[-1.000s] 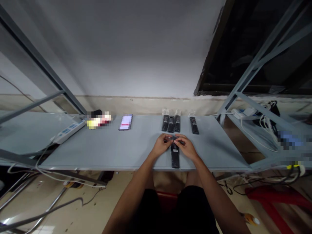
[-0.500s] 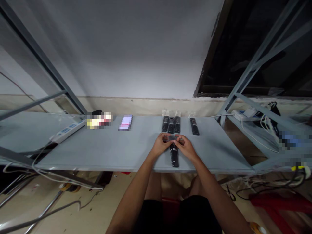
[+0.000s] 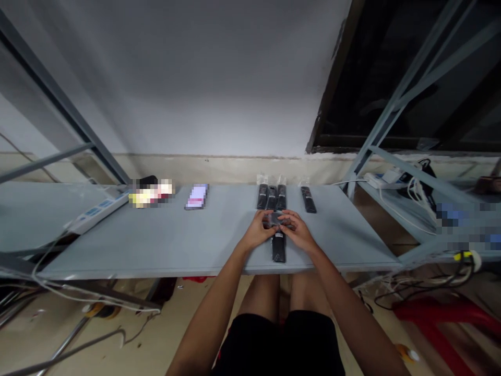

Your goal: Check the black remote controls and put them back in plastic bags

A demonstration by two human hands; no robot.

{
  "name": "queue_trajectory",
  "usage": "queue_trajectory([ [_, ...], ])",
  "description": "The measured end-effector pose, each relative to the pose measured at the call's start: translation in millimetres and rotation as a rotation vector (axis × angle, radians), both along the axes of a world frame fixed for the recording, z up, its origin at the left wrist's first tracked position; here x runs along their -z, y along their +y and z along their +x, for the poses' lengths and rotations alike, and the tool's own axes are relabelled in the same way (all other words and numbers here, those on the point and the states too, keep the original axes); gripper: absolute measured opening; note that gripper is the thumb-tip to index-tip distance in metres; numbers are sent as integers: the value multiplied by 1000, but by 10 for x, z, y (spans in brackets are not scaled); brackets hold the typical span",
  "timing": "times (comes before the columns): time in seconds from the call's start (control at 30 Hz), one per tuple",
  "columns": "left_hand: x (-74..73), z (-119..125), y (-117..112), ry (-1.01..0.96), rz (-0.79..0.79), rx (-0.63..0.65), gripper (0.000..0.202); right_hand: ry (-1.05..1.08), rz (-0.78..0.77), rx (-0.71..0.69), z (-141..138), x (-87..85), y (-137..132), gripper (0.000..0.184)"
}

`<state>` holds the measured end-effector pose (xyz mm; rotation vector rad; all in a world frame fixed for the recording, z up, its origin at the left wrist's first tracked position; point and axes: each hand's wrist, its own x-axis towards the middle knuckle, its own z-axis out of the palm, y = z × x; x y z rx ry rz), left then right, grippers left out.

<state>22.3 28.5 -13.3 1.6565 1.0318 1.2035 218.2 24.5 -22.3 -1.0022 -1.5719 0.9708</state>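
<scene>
A black remote control (image 3: 278, 249) in a clear plastic bag lies lengthwise near the front edge of the grey table (image 3: 164, 235). My left hand (image 3: 259, 230) pinches the bag's far end from the left, fingers curled around it. From the other side, my right hand (image 3: 296, 230) grips the same end, its thumb close to the left thumb. Between the hands shows the loose clear plastic, partly covered by fingers. Beyond them, several bagged remotes (image 3: 271, 198) lie side by side, and one more bagged remote (image 3: 308, 199) rests apart to the right.
A lit phone (image 3: 197, 197) lies left of the remotes. Farther left are a blurred bright item (image 3: 152, 193) and a white power strip (image 3: 99, 211). Metal frame posts (image 3: 385, 122) rise at both sides. Cables and a red stool (image 3: 442, 313) are at the lower right.
The view has shifted slightly. Both hands remain at the bag's far end, with the thumbs and fingers a little differently placed and more plastic showing between them. The remote lies straighter.
</scene>
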Motion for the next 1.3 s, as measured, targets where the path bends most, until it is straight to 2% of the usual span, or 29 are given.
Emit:
queue_trajectory([
  [0.13, 2, 9, 2, 31, 23, 56, 65, 34, 0, 80, 39, 47, 35, 20],
  [0.3, 8, 17, 16, 30, 52, 54, 48, -6, 23, 242, 243, 82, 319, 18],
  [0.4, 10, 10, 26, 26, 42, 36, 38, -153, 75, 410, 454, -21, 685, 17],
  [0.47, 16, 10, 32, 26, 43, 29, 34, -338, 59, 486, 582, -128, 971, 18],
  [0.6, 35, 16, 34, 33, 59, 30, 30, -432, 20, 487, 700, -341, 1448, 14],
  [0.7, 38, 18, 26, 40, 67, 31, 27, -484, 29, 483, 667, -440, 1591, 14],
  [0.8, 20, 18, 11, 51, 68, 31, 25, -537, 96, 413, 567, -455, 1509, 21],
  [0.93, -13, 24, -9, 97, 84, 21, 23, -854, 249, 15, 397, -410, 1200, 46],
  [0.97, -19, 26, -12, 103, 89, 19, 23, -929, 287, -42, 358, -403, 1126, 51],
  [1.03, -29, 29, -14, 104, 95, 15, 23, -1045, 337, -69, 294, -401, 1010, 54],
  [1.13, -43, 30, -14, 114, 90, 9, 23, -1140, 382, -53, 241, -411, 915, 46],
  [1.3, -65, 30, -12, 84, 16, -10, 25, -1100, 445, 36, 219, -389, 744, 34],
])
